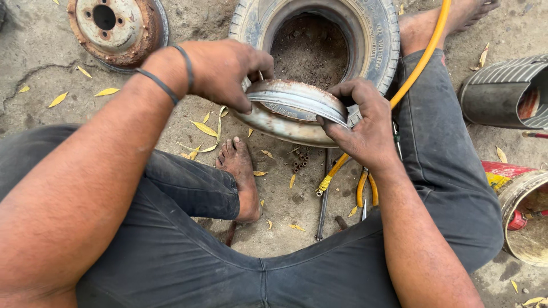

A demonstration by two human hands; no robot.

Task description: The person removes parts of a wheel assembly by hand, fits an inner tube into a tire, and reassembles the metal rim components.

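Head view, left to right: a rusty brake drum (pixel 117 25) lies on the concrete ground (pixel 34 57) at the upper left, among scattered yellow leaves (pixel 57 100). Next comes the left hand (pixel 225 71), its fingers curled tight over the left edge of a strip of worn tyre rubber (pixel 297 102) that sits on a dented metal rim (pixel 285 128). Both rest against the near side of a small tyre (pixel 325 40) lying flat on the ground. The right hand (pixel 362 122) is clamped on the right end of the same strip, thumb on top and fingers wrapped beneath.

The risk, as I judge it, lies in the grip. The rubber looks stiff and the metal edge thin and corroded (the sort that cuts), so if either hand slips, the strip could spring back and drag fingers along that edge. A bare foot (pixel 240 177) lies directly below the rim; should the rim drop, it would land there.

Right of the hands, a yellow air hose (pixel 419 60) crosses the leg and ends beside yellow-handled pliers (pixel 365 191) and a thin steel rod (pixel 322 205). A tug on the hose could knock these about. Farther right stand a ribbed metal cylinder (pixel 502 91) and an open tin (pixel 528 219), well apart from the work.
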